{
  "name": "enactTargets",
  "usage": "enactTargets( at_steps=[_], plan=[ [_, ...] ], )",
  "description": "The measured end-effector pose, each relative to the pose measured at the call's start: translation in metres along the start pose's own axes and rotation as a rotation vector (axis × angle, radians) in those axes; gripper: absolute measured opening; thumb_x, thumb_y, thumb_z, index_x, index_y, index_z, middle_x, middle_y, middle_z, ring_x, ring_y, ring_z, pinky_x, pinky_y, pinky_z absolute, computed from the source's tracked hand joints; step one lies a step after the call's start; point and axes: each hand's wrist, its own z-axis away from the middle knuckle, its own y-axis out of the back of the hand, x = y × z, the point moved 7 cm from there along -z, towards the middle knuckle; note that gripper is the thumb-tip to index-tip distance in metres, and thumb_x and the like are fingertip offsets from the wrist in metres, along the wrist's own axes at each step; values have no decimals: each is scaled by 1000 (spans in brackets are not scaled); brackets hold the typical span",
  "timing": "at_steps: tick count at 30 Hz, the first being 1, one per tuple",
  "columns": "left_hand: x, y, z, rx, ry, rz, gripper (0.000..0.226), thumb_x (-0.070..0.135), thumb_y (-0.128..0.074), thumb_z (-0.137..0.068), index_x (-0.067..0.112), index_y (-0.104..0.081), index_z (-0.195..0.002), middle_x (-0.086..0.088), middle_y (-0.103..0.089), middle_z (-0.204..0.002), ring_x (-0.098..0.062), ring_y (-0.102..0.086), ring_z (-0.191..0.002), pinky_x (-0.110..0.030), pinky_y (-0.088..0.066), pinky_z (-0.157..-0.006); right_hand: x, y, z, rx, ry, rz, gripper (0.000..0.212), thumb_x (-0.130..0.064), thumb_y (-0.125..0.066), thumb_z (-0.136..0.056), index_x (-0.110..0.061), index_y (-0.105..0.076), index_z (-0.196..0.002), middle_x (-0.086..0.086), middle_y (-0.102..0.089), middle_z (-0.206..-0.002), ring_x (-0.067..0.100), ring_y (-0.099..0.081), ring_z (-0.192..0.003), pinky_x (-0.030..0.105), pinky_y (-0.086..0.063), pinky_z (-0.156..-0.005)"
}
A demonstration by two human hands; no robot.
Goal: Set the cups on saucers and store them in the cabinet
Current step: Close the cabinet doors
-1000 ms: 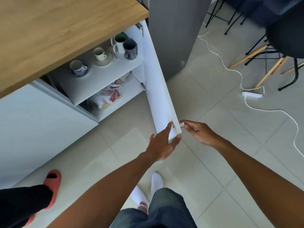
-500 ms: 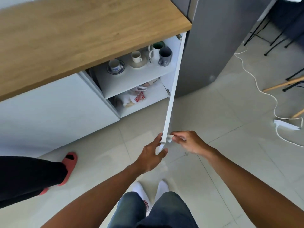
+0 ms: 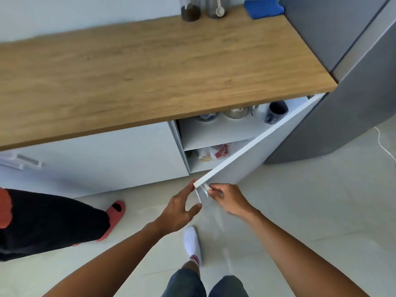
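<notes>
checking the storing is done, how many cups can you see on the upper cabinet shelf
4, partly hidden under the wooden countertop: blue-patterned cup leftmost, beige cup on saucer, white mug, dark grey mug rightmost. More may be hidden.

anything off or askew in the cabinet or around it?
Nothing stands out. The cups sit upright on the upper shelf; the cabinet door is partly open, right hand at its handle, left hand at its edge. Bagged items fill the lower shelf.

White cabinet door (image 3: pixel 252 155) beneath a light oak-grain worktop (image 3: pixel 150 71); blue folded cloth (image 3: pixel 264 7) at one o'clock; grey fridge (image 3: pixel 347 103); dark navy mug (image 3: pixel 276 111); blue-patterned white cup (image 3: pixel 206 117); coral-red slipper (image 3: pixel 114 213); pale tiled floor (image 3: pixel 310 211).
</notes>
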Motion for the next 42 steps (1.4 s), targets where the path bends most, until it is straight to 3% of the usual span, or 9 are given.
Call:
enactTargets(
  at_steps=[3, 8, 11, 15, 20, 24, 33, 38, 42],
  plan=[
    [-9, 38, -28, 19, -7, 11, 71, 41, -60, -92, 52, -15, -146, 14, -41, -153, -5, -42, -138, -26, -39, -110, -22, -3, -38, 28, 1, -20, 19, -36, -59, -98, -23, -69, -88, -9, -67, -74, 9, -62, -73, 18, -44, -67],
    [-20, 74, -75, 59, 3, 76, 80, 37, -61, -94, 31, -11, -157, 17, -24, -160, -6, -34, -142, -11, -32, -102, -52, 0, -99, 74, -7, -44, 19, -33, -59, -98, -17, -70, -94, -7, -68, -78, 6, -59, -70, 8, -40, -63],
    [-22, 91, -97, 114, 27, 166, 78, 29, -64, -94, 40, -12, -151, 31, -20, -150, 1, -32, -138, -2, -31, -98, -65, 4, -129, 83, -20, -59, 17, -34, -59, -98, -21, -70, -94, -12, -65, -76, 1, -58, -67, 3, -40, -59],
    [-32, 104, -121, 160, 85, 263, 74, 21, -65, -93, 35, -22, -151, 25, -30, -148, -5, -36, -141, -17, -34, -106, -76, 10, -163, 96, -32, -80, 17, -37, -59, -97, -25, -69, -91, -12, -68, -79, 0, -61, -70, 6, -40, -60],
    [-37, 116, -145, 205, 155, 307, 72, 22, -65, -93, 24, -27, -155, 8, -35, -157, -6, -36, -140, -20, -32, -107, -81, 17, -192, 95, -41, -127, 19, -39, -60, -96, -25, -69, -86, -7, -73, -81, 2, -62, -72, 16, -42, -65],
    [-36, 121, -154, 219, 179, 366, 73, 19, -64, -94, 24, -26, -155, 9, -34, -158, 3, -34, -135, -18, -32, -104, -81, 19, -204, 89, -52, -144, 24, -40, -60, -95, -20, -72, -89, -6, -74, -83, 8, -65, -76, 18, -43, -67],
    [-34, 123, -158, 233, 190, 382, 73, 18, -64, -93, 25, -27, -155, 10, -34, -157, -1, -35, -138, -17, -33, -104, -84, 23, -213, 86, -68, -167, 25, -41, -62, -94, -20, -75, -97, -7, -76, -93, 5, -68, -88, 20, -47, -76],
    [-36, 127, -159, 199, 185, 363, 72, 14, -60, -91, 29, -29, -154, 14, -31, -158, -3, -34, -141, -20, -34, -108, -86, 25, -215, 69, -80, -198, 27, -38, -64, -94, -16, -75, -103, -1, -77, -97, 16, -70, -95, 34, -52, -88],
    [-40, 131, -160, 189, 180, 341, 71, 11, -59, -88, 32, -34, -152, 16, -34, -157, -3, -37, -140, -18, -35, -106, -86, 25, -216, 56, -76, -196, 26, -39, -63, -95, -16, -75, -100, 2, -77, -95, 21, -69, -95, 33, -52, -84]
  ],
)
